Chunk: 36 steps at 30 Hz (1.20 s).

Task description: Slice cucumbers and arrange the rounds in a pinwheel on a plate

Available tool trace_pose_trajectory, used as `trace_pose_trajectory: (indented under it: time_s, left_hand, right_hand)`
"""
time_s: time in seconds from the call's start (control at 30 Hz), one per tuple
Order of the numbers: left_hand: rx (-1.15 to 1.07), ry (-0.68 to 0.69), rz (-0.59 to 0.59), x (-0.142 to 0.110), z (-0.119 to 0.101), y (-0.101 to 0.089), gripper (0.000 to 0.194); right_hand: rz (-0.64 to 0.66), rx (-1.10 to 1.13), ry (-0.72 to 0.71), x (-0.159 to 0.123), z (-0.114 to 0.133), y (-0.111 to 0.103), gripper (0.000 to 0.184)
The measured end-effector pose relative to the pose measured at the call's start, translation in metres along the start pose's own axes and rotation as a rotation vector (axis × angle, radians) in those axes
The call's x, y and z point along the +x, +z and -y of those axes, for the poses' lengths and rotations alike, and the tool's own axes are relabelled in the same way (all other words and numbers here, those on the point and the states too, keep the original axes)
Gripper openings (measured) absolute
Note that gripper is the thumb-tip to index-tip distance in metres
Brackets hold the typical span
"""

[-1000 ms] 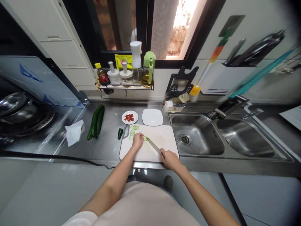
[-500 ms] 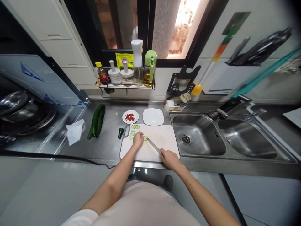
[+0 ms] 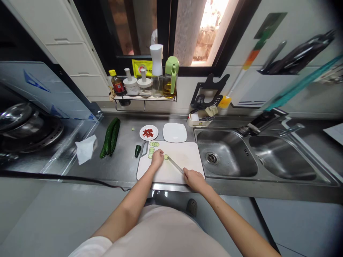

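My right hand (image 3: pixel 194 179) is closed around the handle of a kitchen knife (image 3: pixel 175 165), its blade slanting up and left over the white cutting board (image 3: pixel 184 153). A pale cucumber slice (image 3: pixel 166 157) is at the blade's tip. Just left of it, my left hand (image 3: pixel 157 159) is curled with fingers together; whatever it pinches is hidden. Several cucumber slices (image 3: pixel 151 150) lie in rows at the board's upper left. Off the board's left side rests a short dark green cucumber end (image 3: pixel 137 151).
Behind the board stand a white plate of chopped red pieces (image 3: pixel 148 133) and a white square plate (image 3: pixel 174 132). Whole cucumbers (image 3: pixel 110 137) and a crumpled tissue (image 3: pixel 86 149) lie left. A double sink (image 3: pixel 227 171) is right. A condiment rack (image 3: pixel 146 98) hangs behind.
Almost nothing differs. Both hands, the knife and the slice at its tip stay in place, with only a very slight shift of the view.
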<state>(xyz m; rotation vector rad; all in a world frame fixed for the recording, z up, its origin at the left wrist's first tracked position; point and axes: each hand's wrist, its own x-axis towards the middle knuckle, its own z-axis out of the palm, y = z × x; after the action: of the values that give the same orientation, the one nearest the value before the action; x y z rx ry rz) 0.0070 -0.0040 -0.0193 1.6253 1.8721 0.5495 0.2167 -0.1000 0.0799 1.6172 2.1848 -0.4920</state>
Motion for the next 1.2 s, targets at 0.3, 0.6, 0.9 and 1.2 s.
trace_pose_trajectory:
  time_s: [0.3,0.6,0.9,1.2]
  left_hand:
    - [0.019,-0.005,0.022,0.001,-0.001,-0.002,0.023]
    - [0.017,-0.025,0.030,0.001,-0.004,-0.004,0.021]
    - [0.021,-0.021,0.015,0.000,-0.005,-0.004,0.023]
    - [0.028,0.030,0.020,-0.003,-0.006,-0.005,0.024]
  right_hand:
    - [0.035,0.012,-0.020,0.006,-0.003,0.003,0.024]
    - [0.045,0.038,-0.022,0.009,-0.003,0.002,0.028]
    - [0.055,0.041,-0.034,0.016,0.003,-0.006,0.028]
    - [0.063,0.023,-0.029,0.022,0.009,-0.014,0.029]
